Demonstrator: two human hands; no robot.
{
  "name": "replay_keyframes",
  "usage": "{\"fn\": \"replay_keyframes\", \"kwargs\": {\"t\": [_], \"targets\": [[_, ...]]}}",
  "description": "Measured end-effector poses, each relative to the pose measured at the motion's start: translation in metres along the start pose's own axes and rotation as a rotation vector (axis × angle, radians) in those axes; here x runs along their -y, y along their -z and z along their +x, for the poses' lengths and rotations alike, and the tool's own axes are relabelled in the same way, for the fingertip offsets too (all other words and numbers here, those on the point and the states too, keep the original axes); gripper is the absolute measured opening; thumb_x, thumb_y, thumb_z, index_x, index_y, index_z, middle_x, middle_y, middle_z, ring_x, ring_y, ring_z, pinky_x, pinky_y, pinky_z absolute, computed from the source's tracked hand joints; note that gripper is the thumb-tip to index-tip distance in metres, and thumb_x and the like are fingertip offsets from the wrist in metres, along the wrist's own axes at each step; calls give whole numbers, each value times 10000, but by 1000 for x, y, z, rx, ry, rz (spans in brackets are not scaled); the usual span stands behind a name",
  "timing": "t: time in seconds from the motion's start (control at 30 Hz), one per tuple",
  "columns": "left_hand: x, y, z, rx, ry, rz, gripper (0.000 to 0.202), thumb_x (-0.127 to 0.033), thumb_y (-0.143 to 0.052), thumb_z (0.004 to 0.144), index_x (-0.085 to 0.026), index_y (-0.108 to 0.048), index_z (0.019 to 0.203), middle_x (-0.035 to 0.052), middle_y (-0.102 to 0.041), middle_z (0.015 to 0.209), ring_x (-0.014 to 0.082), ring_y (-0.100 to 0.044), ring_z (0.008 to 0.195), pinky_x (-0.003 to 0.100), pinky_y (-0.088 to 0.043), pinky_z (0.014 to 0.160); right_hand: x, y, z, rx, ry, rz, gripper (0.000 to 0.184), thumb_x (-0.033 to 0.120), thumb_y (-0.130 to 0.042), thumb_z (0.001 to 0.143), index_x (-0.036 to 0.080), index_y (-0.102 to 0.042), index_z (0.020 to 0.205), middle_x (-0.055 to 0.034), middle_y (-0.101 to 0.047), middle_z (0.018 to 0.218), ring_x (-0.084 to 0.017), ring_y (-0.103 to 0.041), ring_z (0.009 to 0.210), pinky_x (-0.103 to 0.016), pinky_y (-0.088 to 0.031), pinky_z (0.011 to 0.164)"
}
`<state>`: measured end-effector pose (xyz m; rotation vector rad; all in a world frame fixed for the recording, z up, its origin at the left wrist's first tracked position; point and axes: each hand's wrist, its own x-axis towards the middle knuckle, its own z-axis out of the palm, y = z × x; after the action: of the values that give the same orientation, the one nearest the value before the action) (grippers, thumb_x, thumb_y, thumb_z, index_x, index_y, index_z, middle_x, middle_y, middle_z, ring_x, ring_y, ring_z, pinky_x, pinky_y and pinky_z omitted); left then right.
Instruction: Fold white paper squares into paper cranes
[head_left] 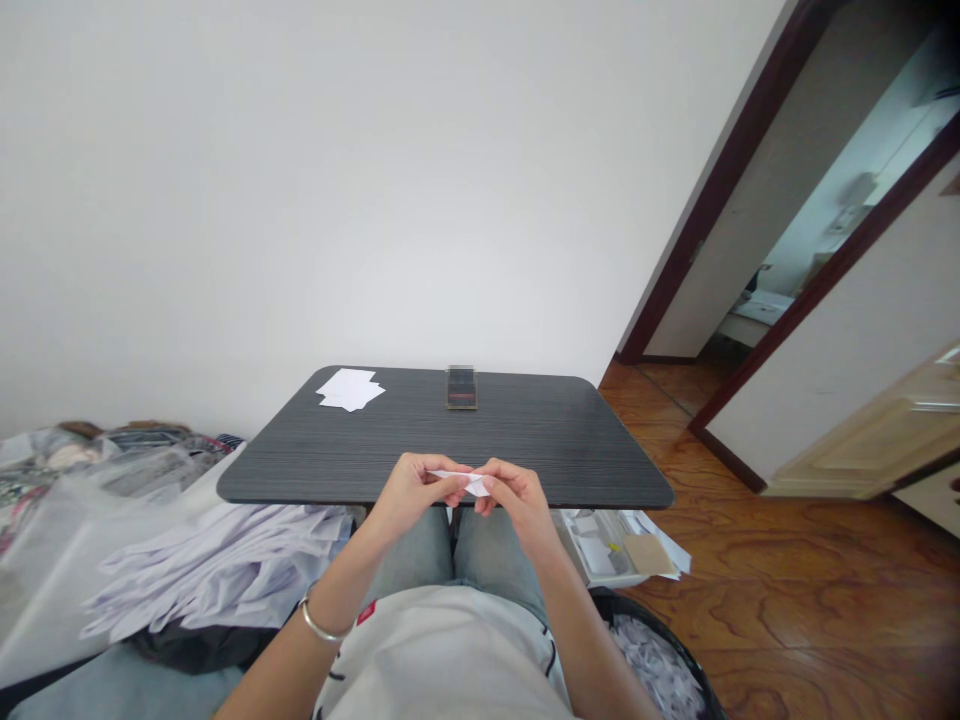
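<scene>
A small folded piece of white paper (475, 486) is pinched between both hands, just above the near edge of the dark table (540, 430). My left hand (421, 490) grips its left end, thumb toward me and fingers behind. On the right end, my right hand (514, 492) holds it the same way. Parts of the paper are covered by the fingers, so its full shape cannot be made out. Some white paper sheets (350, 388) lie overlapping at the table's far left. A phone (461, 388) rests at the far middle edge.
White folded cloth (232, 565) and plastic bags (82, 540) are heaped at my left. Right of my legs stands a white box (600, 550) with papers; below it, a dark bin (652, 660) holds paper scraps. A wall borders the table's far side.
</scene>
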<state>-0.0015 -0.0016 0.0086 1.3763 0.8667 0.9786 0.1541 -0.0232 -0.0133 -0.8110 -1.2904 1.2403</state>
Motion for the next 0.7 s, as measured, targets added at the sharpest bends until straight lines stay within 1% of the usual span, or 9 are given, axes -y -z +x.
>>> {"fn": "replay_keyframes", "kwargs": {"t": [0.17,0.27,0.4,0.5,0.57,0.63,0.7], "targets": [[0,-1,0,14,-5,10,203,-281,-698,632,-120,-706,756,18,-643,531,101,-547,460,205,-454,487,-4,-1,2,-83,17,-53,160,327,-659,686,170,-638,661,34,-550,507,-90,-498,423,-209,-420,436],[0,-2,0,16,-16,28,201,-287,-698,630,-127,-709,752,20,-648,539,103,-549,463,205,-453,486,-8,-1,3,-113,28,-69,156,313,-653,689,171,-630,630,37,-539,498,-91,-500,415,-205,-414,420],[2,-2,0,8,-62,85,196,-281,-697,632,-133,-712,760,21,-655,543,113,-562,482,207,-460,502,-11,-2,3,-159,60,-90,177,305,-626,713,170,-617,600,43,-523,479,-83,-488,398,-194,-386,411],[5,-1,1,-45,-104,153,171,-272,-691,639,-145,-716,751,37,-688,610,137,-601,536,228,-490,552,-12,-3,3,-181,69,-104,201,319,-606,729,165,-606,599,46,-504,454,-80,-470,383,-191,-363,403],[7,0,0,-66,-138,201,167,-266,-689,641,-158,-721,763,51,-710,689,162,-632,604,251,-509,603,-12,-3,3,-196,61,-114,217,326,-599,736,163,-595,592,49,-490,431,-79,-453,375,-193,-356,407],[8,0,0,-66,-173,227,179,-256,-688,643,-173,-722,798,58,-719,772,182,-650,677,270,-520,652,-11,-4,2,-216,56,-122,237,334,-599,736,162,-577,574,54,-474,407,-76,-433,366,-194,-347,409],[8,-1,0,-62,-190,232,173,-247,-685,647,-180,-722,802,56,-721,795,188,-655,703,276,-524,667,-11,-5,2,-232,57,-128,263,342,-600,737,161,-556,551,59,-462,385,-69,-411,353,-190,-327,401]]}}
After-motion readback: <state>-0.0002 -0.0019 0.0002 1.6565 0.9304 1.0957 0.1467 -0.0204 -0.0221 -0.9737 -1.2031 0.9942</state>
